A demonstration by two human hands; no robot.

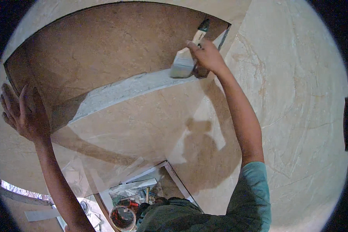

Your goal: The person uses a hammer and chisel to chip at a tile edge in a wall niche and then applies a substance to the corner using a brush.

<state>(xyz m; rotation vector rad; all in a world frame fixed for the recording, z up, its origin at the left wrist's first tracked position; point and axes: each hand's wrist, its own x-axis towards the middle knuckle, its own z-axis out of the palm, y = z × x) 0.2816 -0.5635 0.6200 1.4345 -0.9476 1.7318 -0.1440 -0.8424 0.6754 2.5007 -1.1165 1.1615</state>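
A wide paintbrush (pixel 183 62) with a pale wooden handle and dark tip is gripped in my right hand (pixel 210 58), its handle pointing up. The bristles lie at the right part of a pale grey lower ledge (pixel 123 89) inside a brown wall recess (pixel 104 42). At the recess's left corner, my left hand (pixel 27 112) is spread with fingers apart, against or close to the wall; whether it presses on the surface I cannot tell.
Beige marbled wall surface (pixel 286 96) surrounds the recess. Below stands a bucket (pixel 122 218) with dark contents, beside a red tool (pixel 132 203) and assorted loose items. A light-framed opening or panel (pixel 178 179) is near my body. My shadow falls on the wall.
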